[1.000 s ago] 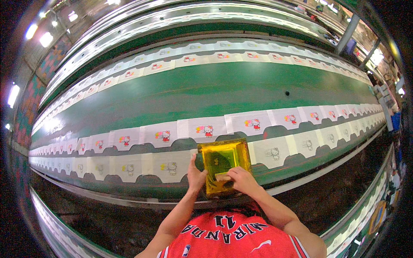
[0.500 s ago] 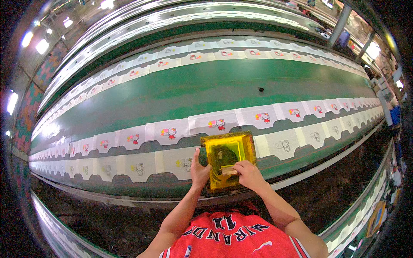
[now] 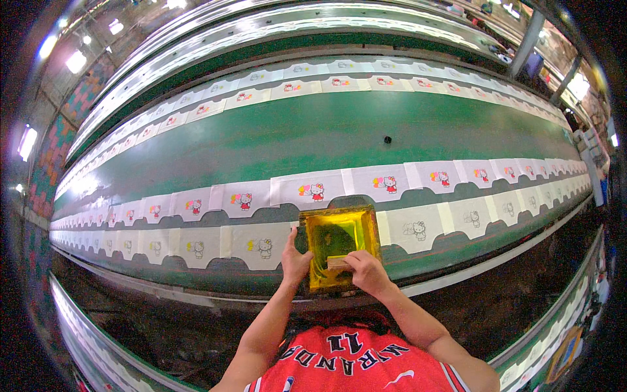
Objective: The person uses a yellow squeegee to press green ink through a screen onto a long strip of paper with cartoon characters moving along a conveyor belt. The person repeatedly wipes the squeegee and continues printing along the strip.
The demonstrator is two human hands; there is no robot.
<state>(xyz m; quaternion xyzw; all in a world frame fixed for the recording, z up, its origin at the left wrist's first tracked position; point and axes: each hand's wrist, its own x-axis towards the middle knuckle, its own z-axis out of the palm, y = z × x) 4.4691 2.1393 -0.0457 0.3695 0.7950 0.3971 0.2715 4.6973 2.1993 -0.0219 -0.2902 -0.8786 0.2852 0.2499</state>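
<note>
Screen frame (image 3: 339, 245) (yellow) | between left hand (image 3: 295, 260), right hand (image 3: 367, 271)

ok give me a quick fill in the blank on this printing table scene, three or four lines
1. The screen frame glows ____ in colour.
2. The left hand steadies the frame's ____ edge.
3. The right hand holds a squeegee ____ the frame.
4. The table is ____ between the rows of white fabric pieces.

Missing words: yellow; left; inside; green
</note>
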